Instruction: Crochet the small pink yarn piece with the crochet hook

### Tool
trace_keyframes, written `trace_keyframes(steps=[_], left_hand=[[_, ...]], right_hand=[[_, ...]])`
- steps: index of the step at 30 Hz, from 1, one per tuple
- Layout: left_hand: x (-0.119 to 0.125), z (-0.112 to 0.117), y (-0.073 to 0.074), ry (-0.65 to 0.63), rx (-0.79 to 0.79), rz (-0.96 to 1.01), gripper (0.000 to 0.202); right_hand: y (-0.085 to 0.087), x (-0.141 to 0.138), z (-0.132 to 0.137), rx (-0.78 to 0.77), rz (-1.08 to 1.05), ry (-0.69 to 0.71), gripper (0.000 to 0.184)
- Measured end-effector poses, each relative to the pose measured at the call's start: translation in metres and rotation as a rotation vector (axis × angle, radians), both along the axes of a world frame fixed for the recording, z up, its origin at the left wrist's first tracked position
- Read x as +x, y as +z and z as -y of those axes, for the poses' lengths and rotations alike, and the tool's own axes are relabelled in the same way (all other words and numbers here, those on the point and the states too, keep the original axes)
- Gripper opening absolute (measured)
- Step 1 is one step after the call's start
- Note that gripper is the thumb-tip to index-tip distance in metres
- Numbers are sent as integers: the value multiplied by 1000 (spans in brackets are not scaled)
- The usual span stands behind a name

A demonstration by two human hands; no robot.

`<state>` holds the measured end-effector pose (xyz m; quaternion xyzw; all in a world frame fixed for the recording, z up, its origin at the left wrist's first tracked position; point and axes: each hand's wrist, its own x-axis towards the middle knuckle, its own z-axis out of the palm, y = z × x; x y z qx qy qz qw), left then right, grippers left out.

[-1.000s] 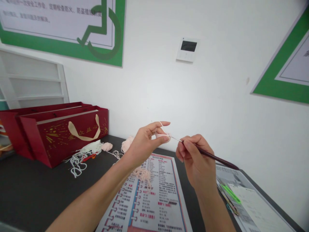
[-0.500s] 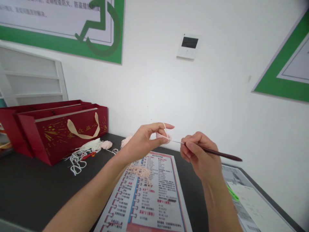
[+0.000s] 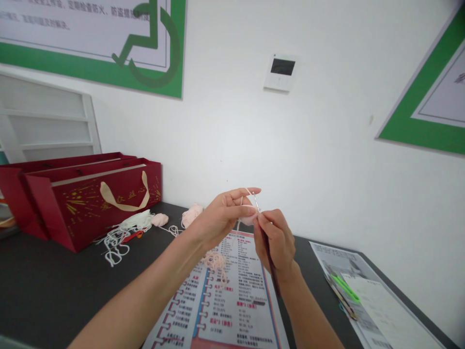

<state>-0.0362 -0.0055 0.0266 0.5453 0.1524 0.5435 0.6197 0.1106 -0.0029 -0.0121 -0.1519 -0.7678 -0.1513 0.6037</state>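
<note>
My left hand (image 3: pixel 227 213) pinches a small pale pink crochet piece (image 3: pixel 248 219) between thumb and fingers. A strand of yarn runs up over its stretched index finger. My right hand (image 3: pixel 275 238) grips a crochet hook (image 3: pixel 271 261) by its dark handle. The hook's metal tip points upward, close to the strand by the left index finger. Both hands are close together above a printed pattern sheet (image 3: pixel 254 291). A loose heap of peach yarn (image 3: pixel 216 264) lies on that sheet, below my left hand.
Dark red gift bags (image 3: pixel 105 198) stand at the left of the black table (image 3: pixel 47 291). Before them lie white yarn (image 3: pixel 134 223) and a small pink ball (image 3: pixel 160 220); a larger pink ball (image 3: pixel 192 214) sits behind my left wrist. Papers with a green tool (image 3: pixel 345 288) are at right.
My right hand has moved left to meet my left hand. The hook has swung from nearly level to steep, its tip now up beside the strand.
</note>
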Motion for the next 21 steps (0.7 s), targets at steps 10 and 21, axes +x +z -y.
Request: trace_keyframes(steps=[10, 21], left_hand=[[-20, -11, 1, -144, -74, -24, 42], [-25, -10, 4, -261, -132, -108, 39]], right_hand=[[25, 24, 6, -812, -223, 707, 11], [30, 37, 9, -914, -175, 700, 8]])
